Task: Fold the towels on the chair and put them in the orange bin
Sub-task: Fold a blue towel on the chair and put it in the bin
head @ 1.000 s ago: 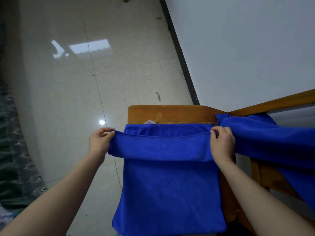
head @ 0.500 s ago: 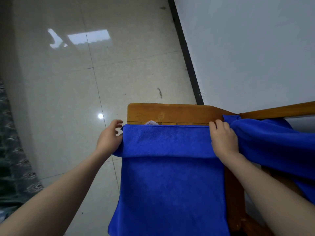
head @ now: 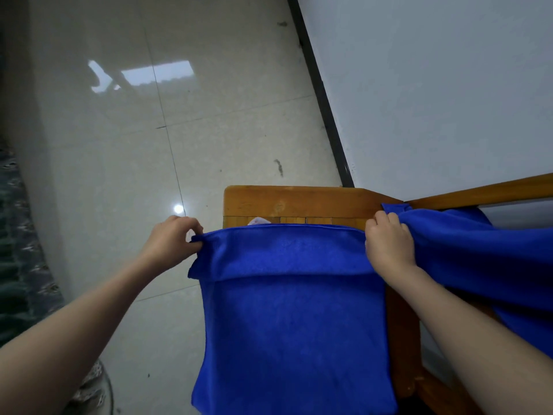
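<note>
A blue towel (head: 293, 324) lies spread over the wooden chair (head: 299, 202) seat, its far edge folded back toward me as a band. My left hand (head: 170, 241) pinches the folded band's left corner. At the band's right corner my right hand (head: 389, 244) grips the cloth with curled fingers. A second blue towel (head: 478, 259) hangs draped over the chair's backrest rail at the right, touching my right hand. The orange bin is not in view.
Glossy tiled floor (head: 149, 145) stretches beyond and left of the chair. A white wall (head: 434, 85) with a dark baseboard runs along the right. A dark patterned fabric (head: 18, 250) lies at the left edge. A small pale scrap (head: 258, 220) shows on the seat behind the towel.
Both hands carried the folded edge farther toward the chair's far side, so the band now lies flatter and wider. The view moved in closer.
</note>
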`<action>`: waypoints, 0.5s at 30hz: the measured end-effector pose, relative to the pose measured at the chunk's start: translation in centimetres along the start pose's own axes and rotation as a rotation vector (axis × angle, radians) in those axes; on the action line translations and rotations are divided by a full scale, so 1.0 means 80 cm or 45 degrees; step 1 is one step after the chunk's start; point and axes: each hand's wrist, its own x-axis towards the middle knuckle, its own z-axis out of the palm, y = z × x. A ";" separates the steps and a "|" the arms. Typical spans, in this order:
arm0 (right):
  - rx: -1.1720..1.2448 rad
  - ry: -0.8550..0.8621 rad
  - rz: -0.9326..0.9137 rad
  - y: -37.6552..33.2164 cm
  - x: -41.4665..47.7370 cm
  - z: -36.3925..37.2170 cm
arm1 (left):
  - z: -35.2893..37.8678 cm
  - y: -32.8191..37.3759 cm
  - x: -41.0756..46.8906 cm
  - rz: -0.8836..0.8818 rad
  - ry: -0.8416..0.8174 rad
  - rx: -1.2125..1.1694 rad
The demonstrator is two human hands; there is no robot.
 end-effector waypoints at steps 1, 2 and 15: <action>0.148 0.069 0.074 0.002 -0.005 -0.007 | -0.012 0.000 -0.009 0.007 -0.005 -0.047; 0.314 0.144 0.160 0.005 -0.012 -0.016 | -0.025 -0.001 -0.020 0.019 -0.011 -0.085; 1.415 0.930 0.436 0.014 -0.087 -0.198 | -0.233 0.052 -0.162 0.393 0.361 -1.104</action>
